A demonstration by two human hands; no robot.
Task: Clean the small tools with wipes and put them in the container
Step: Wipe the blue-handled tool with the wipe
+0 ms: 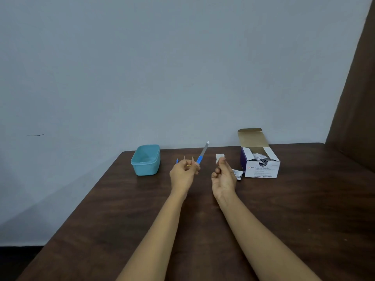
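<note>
Two hands: left hand [183, 175] pinches one file [203, 153], right hand [223, 177] pinches one wipe [218, 157], near one container [146, 171].

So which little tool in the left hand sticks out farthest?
The blue-handled file in the left hand: its long grey blade rises far above the short tips beside it.

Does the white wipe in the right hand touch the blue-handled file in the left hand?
Apart. The head view shows dark table between the white wipe, pinched by the right hand, and the blue-handled file, held by the left hand.
</note>
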